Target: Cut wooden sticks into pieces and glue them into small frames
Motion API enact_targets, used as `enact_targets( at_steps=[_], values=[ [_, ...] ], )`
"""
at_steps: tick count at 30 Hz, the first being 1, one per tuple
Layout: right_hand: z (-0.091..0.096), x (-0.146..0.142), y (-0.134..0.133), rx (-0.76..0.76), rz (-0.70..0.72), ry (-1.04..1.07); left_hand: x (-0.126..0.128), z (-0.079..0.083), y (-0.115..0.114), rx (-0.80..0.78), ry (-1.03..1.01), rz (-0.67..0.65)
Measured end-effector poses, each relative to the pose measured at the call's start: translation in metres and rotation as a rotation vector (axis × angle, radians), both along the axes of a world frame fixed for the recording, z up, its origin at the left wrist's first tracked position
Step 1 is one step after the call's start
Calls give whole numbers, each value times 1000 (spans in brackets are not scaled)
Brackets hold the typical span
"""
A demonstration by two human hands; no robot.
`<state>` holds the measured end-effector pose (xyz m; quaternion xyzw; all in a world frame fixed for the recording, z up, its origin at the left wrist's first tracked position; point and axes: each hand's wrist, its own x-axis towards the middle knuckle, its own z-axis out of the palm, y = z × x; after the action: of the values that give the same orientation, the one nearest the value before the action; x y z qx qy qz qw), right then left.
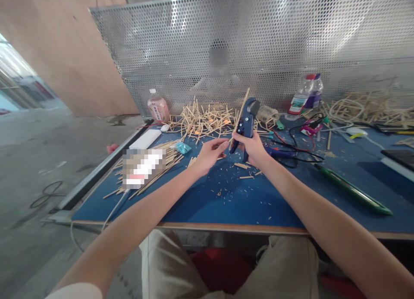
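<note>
My right hand (254, 149) is closed round the handles of a blue hand cutter (248, 122), its dark head pointing up and away from me. A thin wooden stick (244, 104) slants along the cutter's left side, close to my right thumb. At the stick's lower end, my left hand (210, 154) has its thumb and fingers bent together in a pinch; the contact itself is small and partly hidden. Below the hands, short cut stick pieces (241, 165) and tiny chips lie on the blue tabletop (200, 204).
Long sticks (152, 174) lie at left beside a blue crumpled wrapper (183, 147). A pile of short sticks (207, 118) sits behind, against a perforated metal screen (194, 44). Bottles (297, 102), cables, a blue-handled tool (280, 153) and a green tool (355, 191) are at right.
</note>
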<state>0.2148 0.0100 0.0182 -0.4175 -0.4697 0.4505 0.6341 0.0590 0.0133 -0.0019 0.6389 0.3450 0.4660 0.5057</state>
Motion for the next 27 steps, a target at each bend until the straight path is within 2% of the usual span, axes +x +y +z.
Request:
enact_targets(
  at_steps=[4, 9, 19, 27],
  values=[
    [-4, -2, 2, 82, -6, -14, -1, 3, -1, -21, -7, 48],
    [-8, -2, 2, 179, -41, -92, -2, 8, -5, -115, -48, -15],
    [-3, -8, -6, 168, -59, -163, 2, 5, -6, -220, -162, -163],
    [-9, 1, 5, 231, -112, -229, 0, 10, -9, -206, -185, -119]
  ],
)
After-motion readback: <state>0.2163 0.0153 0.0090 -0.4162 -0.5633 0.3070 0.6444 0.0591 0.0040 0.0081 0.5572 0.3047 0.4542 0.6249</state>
